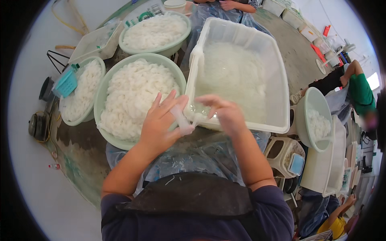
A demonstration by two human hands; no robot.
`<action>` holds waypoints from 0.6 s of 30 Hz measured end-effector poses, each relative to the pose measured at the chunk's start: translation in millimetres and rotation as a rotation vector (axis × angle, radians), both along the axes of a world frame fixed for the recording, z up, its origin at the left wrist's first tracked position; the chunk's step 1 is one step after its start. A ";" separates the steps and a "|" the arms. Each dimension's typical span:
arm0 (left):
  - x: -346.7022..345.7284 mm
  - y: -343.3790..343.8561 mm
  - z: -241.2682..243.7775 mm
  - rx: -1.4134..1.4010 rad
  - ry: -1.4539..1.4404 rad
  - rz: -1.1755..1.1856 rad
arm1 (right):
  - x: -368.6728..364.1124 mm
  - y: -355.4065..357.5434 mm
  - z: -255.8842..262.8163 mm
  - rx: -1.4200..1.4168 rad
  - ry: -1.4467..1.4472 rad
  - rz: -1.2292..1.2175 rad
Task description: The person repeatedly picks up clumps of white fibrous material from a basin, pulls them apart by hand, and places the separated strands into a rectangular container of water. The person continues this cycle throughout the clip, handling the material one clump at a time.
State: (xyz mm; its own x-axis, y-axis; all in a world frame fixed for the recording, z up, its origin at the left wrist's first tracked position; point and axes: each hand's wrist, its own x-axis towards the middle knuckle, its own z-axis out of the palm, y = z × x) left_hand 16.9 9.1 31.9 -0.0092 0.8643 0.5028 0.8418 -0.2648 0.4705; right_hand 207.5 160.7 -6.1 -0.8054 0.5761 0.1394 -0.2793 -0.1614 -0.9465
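My left hand [159,125] is over the near right rim of a round pale green basin [101,120] heaped with white fibre tufts [138,93]. Its fingers are spread, and a thin wet piece of white fibre [181,120] is stretched between thumb and fingers. My right hand [227,114], blurred, hovers over the near left corner of a white plastic tub [282,99], fingers bent. A whitish wisp [198,119] lies between the two hands; whether the right fingers hold it cannot be told. Cloudy water with pale fibre [235,72] lies inside the tub.
More basins of white fibre [155,31] [87,90] stand left, one with a blue plastic basket [67,82]. A person in a plastic apron [208,13] sits beyond the tub. Right are a stool [282,158], another basin [315,117] and a person in green [360,90].
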 end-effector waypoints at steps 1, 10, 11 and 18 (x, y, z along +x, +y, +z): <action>1.6 1.9 -1.6 -0.024 0.038 0.017 | -5.2 -11.0 10.9 0.128 -0.031 0.083; -9.0 -9.2 0.9 -0.304 -0.152 -0.140 | -5.2 -28.3 -5.8 -0.026 0.076 0.274; -11.6 -10.6 0.9 -0.300 -0.235 -0.176 | -2.9 -28.3 -7.6 0.037 0.058 0.303; -5.4 14.3 -51.2 -0.036 -1.027 0.057 | 1.3 -40.6 -10.7 0.424 -0.220 0.226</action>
State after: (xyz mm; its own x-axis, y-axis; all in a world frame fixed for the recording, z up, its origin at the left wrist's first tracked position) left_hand 11.5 23.5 -19.3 -0.4618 0.8635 0.2026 0.0396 -0.2081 0.9773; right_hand 208.7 120.1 -16.9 -0.9395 0.3144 0.1357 -0.0688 0.2151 -0.9742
